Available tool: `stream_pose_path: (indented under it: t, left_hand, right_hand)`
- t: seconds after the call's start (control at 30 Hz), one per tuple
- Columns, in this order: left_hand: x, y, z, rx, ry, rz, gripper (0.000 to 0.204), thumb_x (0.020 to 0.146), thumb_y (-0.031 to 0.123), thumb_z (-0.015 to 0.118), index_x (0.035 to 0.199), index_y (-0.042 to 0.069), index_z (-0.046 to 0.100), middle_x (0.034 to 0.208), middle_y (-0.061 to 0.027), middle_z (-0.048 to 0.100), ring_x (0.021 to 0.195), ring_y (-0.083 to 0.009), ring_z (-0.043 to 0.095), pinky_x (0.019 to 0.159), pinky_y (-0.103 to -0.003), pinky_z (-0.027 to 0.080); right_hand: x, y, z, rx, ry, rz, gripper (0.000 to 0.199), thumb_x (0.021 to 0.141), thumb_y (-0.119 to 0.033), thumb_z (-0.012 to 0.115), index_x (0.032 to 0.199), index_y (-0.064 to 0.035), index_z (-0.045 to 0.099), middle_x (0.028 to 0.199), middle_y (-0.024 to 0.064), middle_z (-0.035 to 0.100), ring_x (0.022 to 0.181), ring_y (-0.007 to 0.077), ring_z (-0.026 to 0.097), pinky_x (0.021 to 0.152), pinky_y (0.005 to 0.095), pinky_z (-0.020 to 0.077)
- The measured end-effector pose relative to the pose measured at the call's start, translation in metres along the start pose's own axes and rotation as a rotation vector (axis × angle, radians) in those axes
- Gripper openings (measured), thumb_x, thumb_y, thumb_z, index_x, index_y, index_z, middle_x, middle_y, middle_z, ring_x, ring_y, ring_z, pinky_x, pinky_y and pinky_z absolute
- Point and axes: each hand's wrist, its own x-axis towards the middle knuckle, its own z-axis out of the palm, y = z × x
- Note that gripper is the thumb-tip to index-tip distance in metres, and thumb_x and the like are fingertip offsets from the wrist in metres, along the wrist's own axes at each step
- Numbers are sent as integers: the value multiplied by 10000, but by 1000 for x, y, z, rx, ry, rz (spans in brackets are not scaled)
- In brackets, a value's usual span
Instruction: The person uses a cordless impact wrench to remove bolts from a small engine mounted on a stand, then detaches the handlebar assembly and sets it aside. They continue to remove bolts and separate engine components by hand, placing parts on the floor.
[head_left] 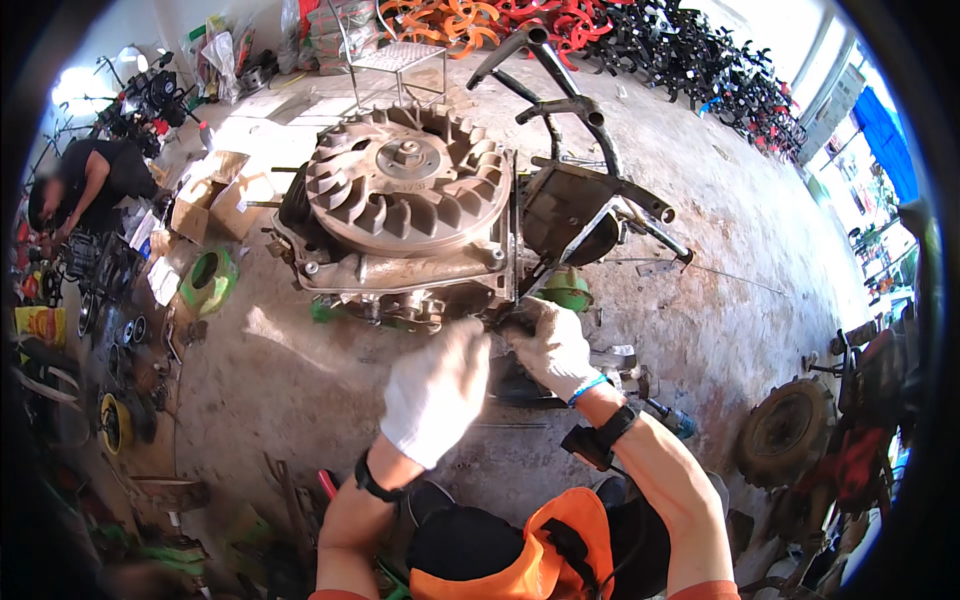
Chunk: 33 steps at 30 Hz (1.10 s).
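A large engine (400, 268) with a finned metal flywheel (405, 185) on top stands in front of me, its surfaces brown and dusty. My left hand (437, 385), in a white knit glove, is just below the engine's near edge; motion smears its fingers, so their grip cannot be made out. Also gloved, my right hand (553, 345) has its fingers curled in at the engine's near right corner. Whatever those fingers hold there is hidden and dark. A tubular metal frame (575, 105) with a dark housing (565, 210) adjoins the engine's right side.
Beyond the engine stands a metal chair (400, 55). Piles of orange, red and black curved metal parts (690, 65) lie at the back. A cardboard box (205, 205), a green ring-shaped part (210, 280) and a crouching person (95, 180) are at left. A tyre (787, 430) is at right.
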Motion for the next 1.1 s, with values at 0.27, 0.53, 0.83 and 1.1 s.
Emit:
stream_pose_path:
  t: [0.27, 0.53, 0.83, 1.1]
  left_hand:
    - [25, -2, -11, 154, 145, 15, 271, 1093, 290, 629, 1030, 45, 727, 705, -188, 703, 640, -408, 698, 620, -459, 551]
    - [-56, -42, 10, -1, 279, 48, 191, 1075, 119, 628, 1166, -32, 704, 777, -87, 709, 634, -151, 671, 590, -313, 543]
    - [-83, -103, 50, -114, 262, 235, 205, 961, 74, 751, 1163, 41, 739, 1045, -164, 780, 845, -371, 752, 732, -435, 608]
    - [-90, -113, 69, -77, 217, 370, 275, 1011, 5, 671, 1285, 3, 674, 999, -183, 744, 843, -371, 736, 765, -455, 609]
  right_hand:
    - [-3, -1, -6, 118, -44, 25, 382, 883, -211, 816, 1209, -21, 758, 1028, 205, 797, 972, 372, 777, 850, 428, 598]
    - [0, 7, 1, 161, -14, 19, 365, 906, -220, 796, 1229, -51, 765, 1015, 178, 808, 900, 327, 783, 824, 424, 598]
    - [3, 3, -2, 124, -59, 46, 391, 897, -243, 822, 1229, -46, 758, 1038, 162, 816, 916, 291, 782, 818, 394, 593]
    - [3, 10, 3, 130, -30, 28, 334, 896, -241, 828, 1157, -41, 766, 1015, 160, 813, 916, 277, 776, 825, 387, 589]
